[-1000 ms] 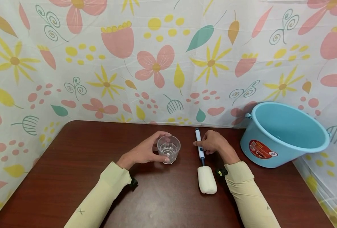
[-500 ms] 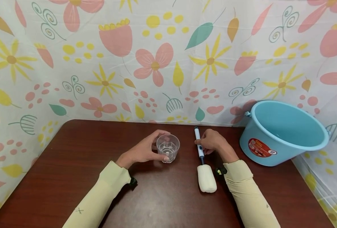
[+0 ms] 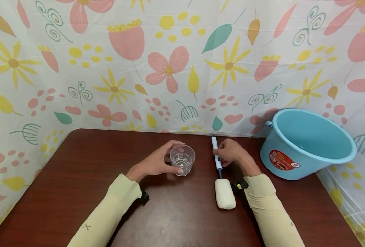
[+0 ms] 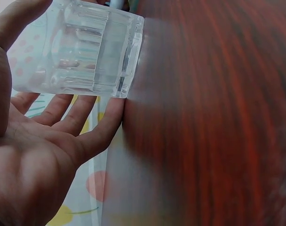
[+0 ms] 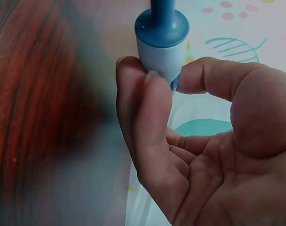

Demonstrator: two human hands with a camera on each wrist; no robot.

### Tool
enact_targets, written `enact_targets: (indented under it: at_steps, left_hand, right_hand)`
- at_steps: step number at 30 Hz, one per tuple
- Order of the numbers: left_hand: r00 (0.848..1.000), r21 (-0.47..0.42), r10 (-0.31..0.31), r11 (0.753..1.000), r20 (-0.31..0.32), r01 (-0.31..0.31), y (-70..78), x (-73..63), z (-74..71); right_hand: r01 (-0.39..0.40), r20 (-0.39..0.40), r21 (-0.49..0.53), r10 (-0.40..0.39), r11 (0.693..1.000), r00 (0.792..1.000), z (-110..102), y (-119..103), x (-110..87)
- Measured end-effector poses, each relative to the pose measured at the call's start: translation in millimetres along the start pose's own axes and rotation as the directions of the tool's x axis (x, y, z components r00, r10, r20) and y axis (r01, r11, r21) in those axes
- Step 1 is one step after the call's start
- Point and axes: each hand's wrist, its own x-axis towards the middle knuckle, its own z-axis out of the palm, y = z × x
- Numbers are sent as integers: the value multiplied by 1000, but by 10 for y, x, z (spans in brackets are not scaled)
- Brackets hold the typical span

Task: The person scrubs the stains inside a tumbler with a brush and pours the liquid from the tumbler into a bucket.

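Note:
A clear drinking glass (image 3: 182, 161) stands upright on the brown table, left of a sponge brush. My left hand (image 3: 158, 161) holds it from the left, thumb in front and fingers behind; in the left wrist view the fingers (image 4: 103, 129) reach along the glass wall down to its base. With the thumb and fingers of my right hand (image 3: 231, 152) I pinch the brush's white-and-blue handle (image 3: 216, 152). The brush's white sponge head (image 3: 225, 194) points toward me. In the right wrist view, fingertips and thumb close round the handle's collar end (image 5: 162, 52).
A light blue bucket (image 3: 281, 142) with a red label stands at the right, close to my right forearm. The brown table (image 3: 170, 212) ends at the back against a flower-printed cloth (image 3: 170, 103).
The brush handle has turned slightly in my right fingers, and the brush has shifted a little to the right. My left hand and the glass look still.

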Motion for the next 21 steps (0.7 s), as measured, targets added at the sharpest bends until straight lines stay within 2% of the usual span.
enact_targets:
  at_steps: [11,21]
  left_hand:
    - [1000,6,-12,1000,3,12,4,2,-8]
    - [1000,-8,-21,1000,10,22,-14,-5,-12]
  right_hand:
    - [58,-40,81,-55,995,998,-77,-131,-135]
    - [87,-59,110,-81,990,995,-162,-205,-231]
